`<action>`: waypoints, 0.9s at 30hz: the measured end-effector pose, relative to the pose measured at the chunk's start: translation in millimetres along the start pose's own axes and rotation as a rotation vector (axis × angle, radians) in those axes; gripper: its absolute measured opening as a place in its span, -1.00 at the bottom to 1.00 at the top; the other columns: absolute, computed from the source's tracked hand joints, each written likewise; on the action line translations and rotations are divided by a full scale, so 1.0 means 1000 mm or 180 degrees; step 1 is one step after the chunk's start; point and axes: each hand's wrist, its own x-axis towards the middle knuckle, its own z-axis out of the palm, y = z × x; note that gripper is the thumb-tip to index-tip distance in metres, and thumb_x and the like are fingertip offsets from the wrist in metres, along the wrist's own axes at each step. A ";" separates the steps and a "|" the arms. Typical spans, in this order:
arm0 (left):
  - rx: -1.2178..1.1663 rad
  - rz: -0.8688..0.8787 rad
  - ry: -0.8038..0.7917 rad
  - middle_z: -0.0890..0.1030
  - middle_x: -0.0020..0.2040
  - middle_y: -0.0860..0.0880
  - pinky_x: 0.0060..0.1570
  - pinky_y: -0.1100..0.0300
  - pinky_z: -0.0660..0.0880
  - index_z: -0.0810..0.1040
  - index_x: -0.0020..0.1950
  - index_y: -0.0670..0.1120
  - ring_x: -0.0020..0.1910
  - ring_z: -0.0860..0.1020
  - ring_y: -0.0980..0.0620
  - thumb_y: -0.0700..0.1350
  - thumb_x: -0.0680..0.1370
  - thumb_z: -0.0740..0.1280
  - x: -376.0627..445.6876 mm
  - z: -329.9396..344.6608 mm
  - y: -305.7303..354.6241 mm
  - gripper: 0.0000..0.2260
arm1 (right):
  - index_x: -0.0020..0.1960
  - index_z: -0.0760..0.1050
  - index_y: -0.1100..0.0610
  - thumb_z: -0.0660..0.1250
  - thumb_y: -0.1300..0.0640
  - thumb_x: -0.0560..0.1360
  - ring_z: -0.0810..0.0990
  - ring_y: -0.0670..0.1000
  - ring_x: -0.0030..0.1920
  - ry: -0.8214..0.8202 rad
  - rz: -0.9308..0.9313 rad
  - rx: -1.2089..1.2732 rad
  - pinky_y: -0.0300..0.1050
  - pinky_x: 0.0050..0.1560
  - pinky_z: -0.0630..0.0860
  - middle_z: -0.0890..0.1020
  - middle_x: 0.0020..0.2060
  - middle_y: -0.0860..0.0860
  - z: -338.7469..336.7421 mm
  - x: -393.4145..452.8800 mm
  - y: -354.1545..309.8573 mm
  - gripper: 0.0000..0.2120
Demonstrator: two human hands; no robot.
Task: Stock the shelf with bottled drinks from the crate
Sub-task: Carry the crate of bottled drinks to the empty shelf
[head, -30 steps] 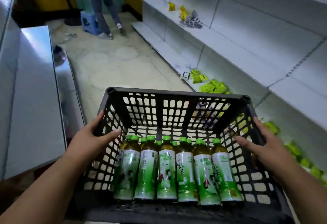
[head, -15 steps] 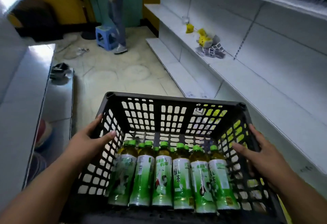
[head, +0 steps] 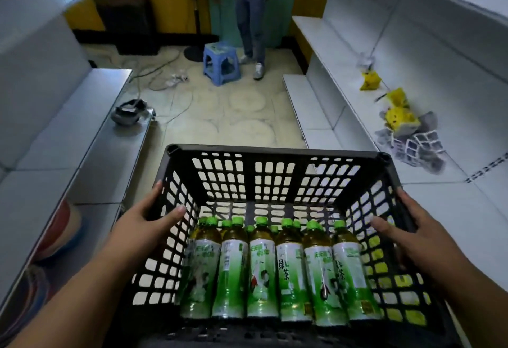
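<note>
Black crate (head: 275,182) clasped at both side rims, left hand (head: 143,226) and right hand (head: 412,237) each wrapped over an edge, green-capped bottles (head: 275,270) upright between the grips

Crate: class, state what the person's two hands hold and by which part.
Both hands hold the black crate by its side walls: left hand on the left rim, right hand on the right. No bottle is held.

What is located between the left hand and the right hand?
In the head view, the row of green-capped bottles stands inside the black crate, between the left hand and right hand, which grip its side walls.
</note>
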 end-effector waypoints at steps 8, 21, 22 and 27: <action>0.0033 -0.0202 0.0110 0.42 0.49 0.03 0.15 -0.17 0.56 0.20 0.32 0.63 0.21 0.57 -0.08 0.31 0.27 0.49 0.191 0.021 0.061 -0.28 | 0.50 0.15 -0.39 0.55 -0.21 0.19 0.54 0.02 -0.32 -0.0210 0.0048 -0.0079 -0.11 -0.27 0.51 0.62 -0.07 0.07 0.047 0.212 -0.080 -0.02; -0.0054 -0.0582 0.0782 0.55 0.32 -0.03 -0.30 0.12 0.61 0.18 0.43 0.53 -0.14 0.67 -0.09 0.15 0.45 0.46 0.438 0.024 0.123 -0.32 | 0.51 0.08 -0.41 0.49 -0.33 0.15 0.59 0.16 0.12 -0.0774 -0.0393 -0.0444 0.26 0.17 0.56 0.52 0.35 0.07 0.168 0.510 -0.224 0.01; -0.0089 -0.0619 0.0786 0.57 0.28 -0.04 -0.27 0.07 0.63 0.18 0.40 0.56 -0.16 0.67 -0.11 0.16 0.44 0.47 0.458 0.017 0.126 -0.33 | 0.53 0.08 -0.37 0.49 -0.31 0.16 0.56 0.17 0.20 -0.0813 -0.0408 -0.0450 0.26 0.20 0.54 0.48 0.40 0.08 0.181 0.528 -0.238 0.02; -0.0119 -0.0670 0.0769 0.54 0.30 0.03 -0.08 -0.03 0.65 0.17 0.40 0.57 -0.07 0.67 -0.15 0.20 0.42 0.48 0.560 -0.021 0.115 -0.31 | 0.54 0.10 -0.33 0.47 -0.32 0.16 0.49 0.15 0.34 -0.0863 -0.0453 -0.0510 0.24 0.31 0.46 0.45 0.44 0.05 0.256 0.598 -0.285 0.03</action>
